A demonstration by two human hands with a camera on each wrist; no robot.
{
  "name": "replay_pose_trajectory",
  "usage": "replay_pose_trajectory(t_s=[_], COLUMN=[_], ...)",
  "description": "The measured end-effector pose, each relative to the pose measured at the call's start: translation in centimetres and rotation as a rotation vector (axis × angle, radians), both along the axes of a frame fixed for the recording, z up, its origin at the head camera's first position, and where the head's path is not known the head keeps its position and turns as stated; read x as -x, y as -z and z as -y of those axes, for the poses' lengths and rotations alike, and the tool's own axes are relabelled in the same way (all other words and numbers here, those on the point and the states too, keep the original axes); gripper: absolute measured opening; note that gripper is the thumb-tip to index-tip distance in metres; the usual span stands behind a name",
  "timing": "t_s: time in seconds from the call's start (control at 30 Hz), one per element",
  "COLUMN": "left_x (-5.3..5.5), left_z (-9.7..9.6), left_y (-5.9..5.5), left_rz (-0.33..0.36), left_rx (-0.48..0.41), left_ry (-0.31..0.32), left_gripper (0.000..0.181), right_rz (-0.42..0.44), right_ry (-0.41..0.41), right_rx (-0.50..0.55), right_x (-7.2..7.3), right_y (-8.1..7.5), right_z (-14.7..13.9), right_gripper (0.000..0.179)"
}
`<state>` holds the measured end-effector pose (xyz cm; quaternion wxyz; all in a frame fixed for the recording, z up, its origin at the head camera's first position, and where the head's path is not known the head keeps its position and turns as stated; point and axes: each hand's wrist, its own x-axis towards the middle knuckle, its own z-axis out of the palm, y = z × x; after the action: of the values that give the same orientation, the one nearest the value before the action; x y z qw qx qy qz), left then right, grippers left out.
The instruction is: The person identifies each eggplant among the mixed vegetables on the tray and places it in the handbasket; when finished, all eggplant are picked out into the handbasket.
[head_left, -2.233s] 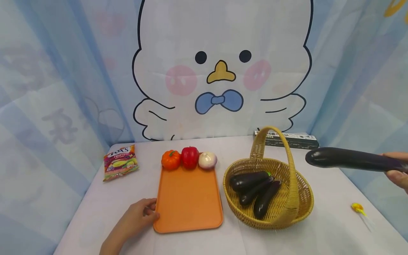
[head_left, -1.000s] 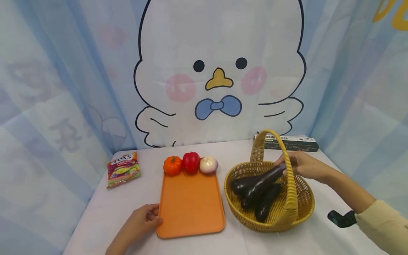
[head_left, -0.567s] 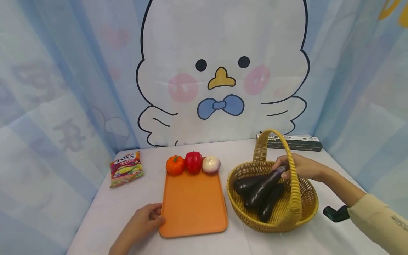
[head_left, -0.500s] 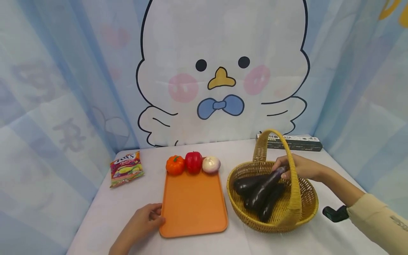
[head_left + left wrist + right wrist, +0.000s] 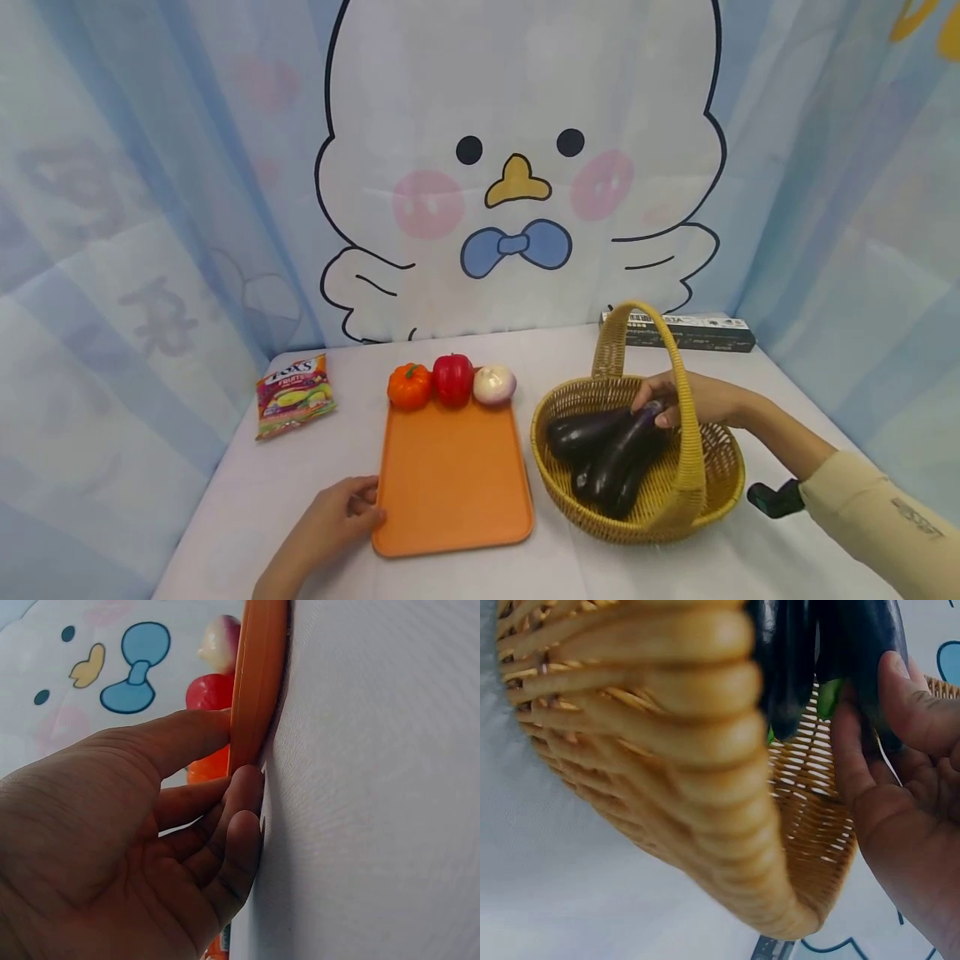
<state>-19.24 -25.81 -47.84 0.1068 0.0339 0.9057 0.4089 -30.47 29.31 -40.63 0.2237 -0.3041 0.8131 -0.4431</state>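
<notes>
My right hand [image 5: 693,398] reaches under the arched handle of the wicker basket [image 5: 551,492] and pinches a long dark eggplant [image 5: 621,458] by its stem end. The eggplant slants down onto several other eggplants [image 5: 581,433] inside. In the right wrist view, thumb and fingers close around its end [image 5: 874,652]. My left hand [image 5: 333,517] holds the left edge of an orange tray [image 5: 453,483], near its front corner. In the left wrist view, the thumb lies over the tray's rim [image 5: 255,682], with fingertips at its lower side.
Along the tray's far end sit an orange pumpkin-like vegetable [image 5: 409,387], a red bell pepper [image 5: 452,381] and a white-and-purple bulb [image 5: 494,385]. A candy bag [image 5: 295,397] lies at the left. Behind the basket is a long dark box [image 5: 712,333]. A printed curtain encloses the table.
My right hand has brought the eggplant from the far right into the basket and lowered it onto the others. The left hand stays on the tray. The lollipop at right is no longer visible.
</notes>
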Motion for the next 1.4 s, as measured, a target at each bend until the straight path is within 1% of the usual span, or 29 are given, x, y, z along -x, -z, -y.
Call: replay_pose_trajectory(t_s=[0.13,0.23,0.57,0.77,0.93,1.03,1.13,1.27,1.4], left_x=[0.1,0.0,0.1,-0.3,-0.7,-0.7,-0.6,-0.8,-1.1], left_z=[0.2,0.4,0.7,0.9,0.8,0.8,0.8,1.0,1.2], left_y=[0.4,0.7,1.0,1.2,1.0,0.6,0.3,0.5,0.7], left_rz=[0.012,0.012,0.043,0.043,0.026,0.016,0.025,0.038,0.029], left_rx=[-0.003,-0.006,0.008,-0.003,-0.006,-0.002,0.005,0.013,0.011], left_ry=[-0.013,-0.016,-0.045,-0.037,-0.026,-0.035,-0.045,-0.057,-0.057], left_gripper=[0.057,0.055,0.058,0.058,0.056,0.056,0.057,0.057,0.056], right_rz=[0.024,0.025,-0.012,-0.011,-0.010,-0.015,-0.021,-0.032,-0.041], right_ry=[-0.006,-0.011,-0.012,-0.060,-0.098,-0.118,-0.129,-0.132,-0.122], right_rx=[-0.010,-0.027,-0.050,-0.026,-0.012,0.002,0.013,0.007,-0.016], right_x=[0.0,-0.2,-0.4,-0.6,-0.5,-0.4,-0.4,-0.4,-0.6], right_y=[0.5,0.9,1.1,1.7,1.7,1.7,1.8,2.0,2.1], right_z=[-0.1,-0.1,0.6,0.7,0.7,0.8,0.9,1.1,1.3], right_gripper=[0.019,0.019,0.020,0.020,0.020,0.021,0.022,0.024,0.024])
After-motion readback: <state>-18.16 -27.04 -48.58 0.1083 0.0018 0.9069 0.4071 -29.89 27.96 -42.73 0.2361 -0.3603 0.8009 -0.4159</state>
